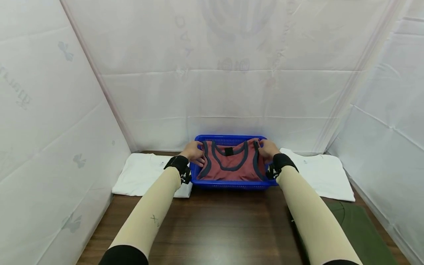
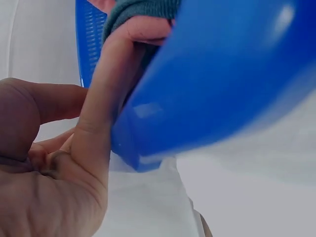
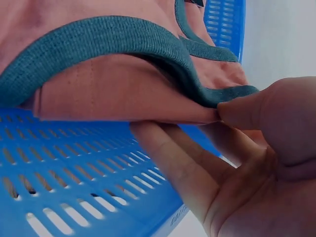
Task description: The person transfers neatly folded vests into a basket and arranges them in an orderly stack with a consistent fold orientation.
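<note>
White sheeting point(image 1: 232, 92) walls in a brown wood-grain table point(image 1: 225, 224). Near its back edge sits a blue, slotted, rectangular plastic basket point(image 1: 232, 185), holding a folded dusty-red fabric garment point(image 1: 232, 175) with grey-blue ribbed trim point(image 3: 113, 34). The right hand point(image 1: 269, 150) pinches one side of it, thumb above fingers; the left hand point(image 1: 191, 151) touches the other, whether gripping I cannot tell.

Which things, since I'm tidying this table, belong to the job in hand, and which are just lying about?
Likely in the job: dark-trimmed red shirt, blue basket, left hand, right hand.

Apparently just lying about: left white cloth, right white cloth, green cloth.
</note>
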A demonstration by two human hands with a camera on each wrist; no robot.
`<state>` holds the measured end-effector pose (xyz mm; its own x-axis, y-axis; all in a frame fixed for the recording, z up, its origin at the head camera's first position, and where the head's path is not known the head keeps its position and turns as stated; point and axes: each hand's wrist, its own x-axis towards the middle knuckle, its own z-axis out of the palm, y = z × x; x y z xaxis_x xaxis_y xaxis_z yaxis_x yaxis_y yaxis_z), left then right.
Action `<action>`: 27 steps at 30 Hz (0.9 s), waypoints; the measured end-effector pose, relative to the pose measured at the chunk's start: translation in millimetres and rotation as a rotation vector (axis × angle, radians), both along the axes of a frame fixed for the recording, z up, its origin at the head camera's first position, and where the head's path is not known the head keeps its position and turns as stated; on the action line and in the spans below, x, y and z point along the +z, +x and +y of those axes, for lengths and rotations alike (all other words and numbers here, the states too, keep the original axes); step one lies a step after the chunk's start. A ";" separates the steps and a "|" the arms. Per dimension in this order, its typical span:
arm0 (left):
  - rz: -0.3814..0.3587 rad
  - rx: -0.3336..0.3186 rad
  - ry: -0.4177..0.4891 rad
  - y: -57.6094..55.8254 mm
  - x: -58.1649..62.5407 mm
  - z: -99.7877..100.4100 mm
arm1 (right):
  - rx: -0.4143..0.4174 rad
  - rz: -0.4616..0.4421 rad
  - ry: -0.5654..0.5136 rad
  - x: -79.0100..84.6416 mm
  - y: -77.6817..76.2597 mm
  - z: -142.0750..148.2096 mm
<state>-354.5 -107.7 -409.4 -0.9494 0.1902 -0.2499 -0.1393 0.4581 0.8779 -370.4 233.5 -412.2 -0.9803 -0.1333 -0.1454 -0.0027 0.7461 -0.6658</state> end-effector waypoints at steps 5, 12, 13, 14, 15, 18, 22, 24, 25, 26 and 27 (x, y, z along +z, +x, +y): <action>0.049 -0.039 -0.063 8.5 8.2 3.9 | 0.001 -0.007 -0.005 4.0 7.3 4.4; 0.102 -0.074 -0.105 14.7 13.6 6.6 | 0.015 -0.042 -0.032 13.7 18.9 3.8; 0.120 -0.078 -0.115 15.0 14.9 6.2 | 0.024 -0.040 -0.031 15.4 19.5 3.9; 0.135 -0.080 -0.121 15.3 16.3 5.7 | 0.034 -0.037 -0.033 17.3 20.3 4.0; 0.146 -0.084 -0.126 15.5 17.7 5.0 | 0.044 -0.034 -0.035 19.1 21.1 4.2; 0.148 -0.089 -0.119 16.4 20.0 1.9 | 0.059 -0.029 -0.054 22.2 22.0 6.3; 0.095 -0.076 -0.047 17.9 17.8 -3.6 | 0.058 -0.033 -0.097 18.5 20.4 10.5; 0.075 -0.068 -0.001 18.6 15.7 -5.7 | 0.055 -0.039 -0.117 15.1 19.6 12.1; 0.070 -0.066 0.019 18.9 14.8 -6.6 | 0.053 -0.041 -0.128 13.7 19.7 12.8; 0.065 -0.064 0.040 19.3 14.1 -7.4 | 0.052 -0.044 -0.137 12.4 19.9 13.3; 0.060 -0.060 0.059 19.8 13.8 -8.2 | 0.052 -0.045 -0.140 11.6 20.3 13.7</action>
<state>-334.6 -115.9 -395.7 -0.9488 0.2596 -0.1800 -0.0600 0.4113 0.9095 -350.1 247.2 -400.6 -0.9646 -0.2056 -0.1653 -0.0067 0.6453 -0.7639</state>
